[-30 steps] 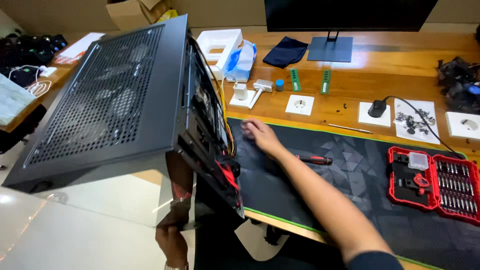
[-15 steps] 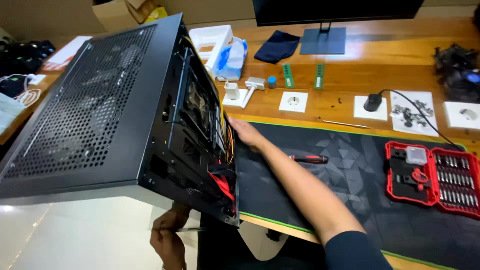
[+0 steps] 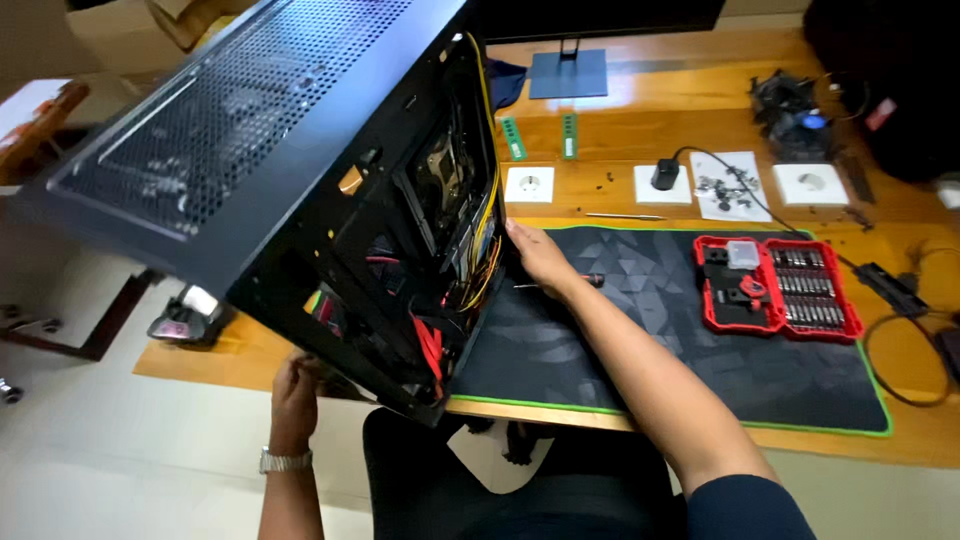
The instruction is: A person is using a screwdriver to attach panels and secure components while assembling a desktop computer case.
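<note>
Since a moment ago I've swung the computer case [image 3: 300, 190] higher over the table [image 3: 640, 130] edge; my left hand [image 3: 295, 385] grips its bottom, my right hand [image 3: 540, 258] its open side. Not yet set down.

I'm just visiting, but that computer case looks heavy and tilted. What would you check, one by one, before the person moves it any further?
1. Left hand under the bottom edge of the case: ok, it is there, though the grip itself is hidden.
2. Right hand steadying the open side: ok, it is at the case's edge.
3. Loose cables hanging from the open side: not ok, red and yellow wires dangle near the lower corner.
4. Landing spot on the mat: not ok, a screwdriver lies just past the right hand.
5. Red bit set out of the way: ok, it sits far to the right.
6. Parts inside fastened: cannot tell.
</note>
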